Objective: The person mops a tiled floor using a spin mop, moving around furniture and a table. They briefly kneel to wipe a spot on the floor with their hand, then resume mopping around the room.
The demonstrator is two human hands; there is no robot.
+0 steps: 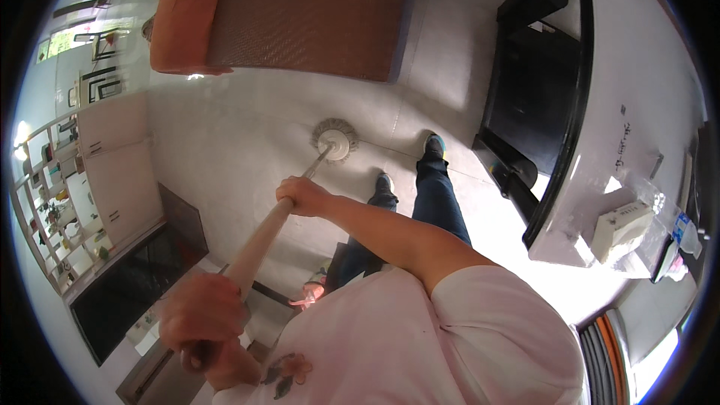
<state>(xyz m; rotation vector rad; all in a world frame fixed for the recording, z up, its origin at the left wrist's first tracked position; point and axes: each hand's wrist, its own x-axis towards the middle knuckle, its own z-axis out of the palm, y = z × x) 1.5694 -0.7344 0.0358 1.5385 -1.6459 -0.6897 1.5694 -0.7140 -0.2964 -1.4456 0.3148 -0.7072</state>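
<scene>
A round-headed mop (pixel 334 143) with a grey string fringe rests on the tiled floor in front of my feet. Its long pale handle (pixel 261 242) slants down to the lower left. My right hand (pixel 304 197) wraps around the handle partway along, at the joint with the thinner metal tube. Nearer the camera, my left hand (pixel 202 312) is closed around the upper end of the handle and looks blurred. Part of the handle is hidden beneath my fingers.
Ahead stands a bed or couch with a brown woven mat (pixel 309 11). A black-framed table with a glossy white top (pixel 619 95) is on the right, holding a white box (pixel 621 230). Left are pale cabinets (pixel 121 152), shelves (pixel 62 219) and a dark flat screen (pixel 135 287).
</scene>
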